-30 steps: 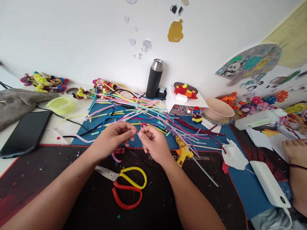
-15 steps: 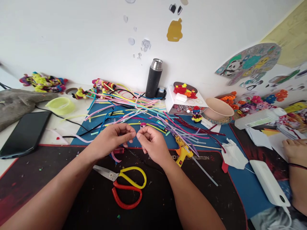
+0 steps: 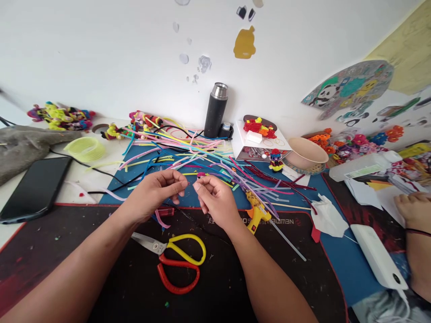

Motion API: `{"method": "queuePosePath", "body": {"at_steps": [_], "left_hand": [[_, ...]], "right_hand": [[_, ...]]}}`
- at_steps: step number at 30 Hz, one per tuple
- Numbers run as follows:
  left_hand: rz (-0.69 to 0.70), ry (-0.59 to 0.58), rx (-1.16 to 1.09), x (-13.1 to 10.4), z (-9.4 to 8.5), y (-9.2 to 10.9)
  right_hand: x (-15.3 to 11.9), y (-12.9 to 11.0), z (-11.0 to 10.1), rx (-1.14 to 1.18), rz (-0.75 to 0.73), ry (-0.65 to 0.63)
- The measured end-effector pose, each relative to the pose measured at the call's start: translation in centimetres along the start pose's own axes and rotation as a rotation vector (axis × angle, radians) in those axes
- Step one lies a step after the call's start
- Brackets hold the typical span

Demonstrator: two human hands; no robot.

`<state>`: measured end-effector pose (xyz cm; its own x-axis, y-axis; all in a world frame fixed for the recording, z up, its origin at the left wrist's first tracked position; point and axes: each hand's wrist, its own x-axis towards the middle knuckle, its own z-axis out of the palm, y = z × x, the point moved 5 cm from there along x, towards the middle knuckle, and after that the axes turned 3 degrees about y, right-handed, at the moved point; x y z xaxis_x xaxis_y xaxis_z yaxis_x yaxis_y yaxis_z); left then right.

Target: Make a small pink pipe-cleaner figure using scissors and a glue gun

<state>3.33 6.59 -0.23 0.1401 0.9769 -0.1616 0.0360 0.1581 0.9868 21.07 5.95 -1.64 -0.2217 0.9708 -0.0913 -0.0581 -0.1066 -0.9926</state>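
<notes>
Above the front edge of the blue mat, my left hand point(image 3: 166, 190) pinches thumb against forefinger; anything in that pinch is too small to make out. Facing it, my right hand point(image 3: 215, 197) is closed the same way, its fingertips a small gap from the left ones. Below them on the dark mat lie scissors point(image 3: 185, 249) with one yellow and one red handle, blades to the left. A yellow glue gun point(image 3: 257, 213) rests right of my right hand. Behind my hands spreads a heap of coloured pipe cleaners point(image 3: 188, 152), with a pink bit point(image 3: 201, 175) just beyond my fingertips.
A black flask point(image 3: 216, 110) stands by the wall, beside a white box point(image 3: 242, 146). Rightward are a beige bowl point(image 3: 308, 152), a crumpled tissue point(image 3: 328, 217), a power bank point(image 3: 379, 255) and another person's hand point(image 3: 412, 208). At left lie a phone point(image 3: 35, 186) and a yellow coil point(image 3: 85, 149).
My fingertips, close together or touching before, have drawn slightly apart, leaving a narrow gap. The scissors, glue gun and pipe cleaners have stayed put.
</notes>
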Motion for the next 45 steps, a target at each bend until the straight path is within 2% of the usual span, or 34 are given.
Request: {"method": "queuePosePath", "body": {"at_steps": [13, 21, 27, 45], "left_hand": [[-0.027, -0.060, 0.040, 0.01, 0.54, -0.68], [-0.020, -0.167, 0.150, -0.12, 0.65, -0.45], [0.009, -0.117, 0.129, 0.01, 0.42, 0.06], [0.023, -0.099, 0.175, -0.13, 0.13, -0.11]], "right_hand": [[-0.03, -0.01, 0.29, -0.004, -0.015, -0.035], [-0.23, 0.11, 0.19, -0.014, -0.007, -0.030], [-0.23, -0.04, 0.23, -0.029, 0.005, -0.044], [-0.04, -0.38, 0.07, -0.018, 0.020, -0.021]]}}
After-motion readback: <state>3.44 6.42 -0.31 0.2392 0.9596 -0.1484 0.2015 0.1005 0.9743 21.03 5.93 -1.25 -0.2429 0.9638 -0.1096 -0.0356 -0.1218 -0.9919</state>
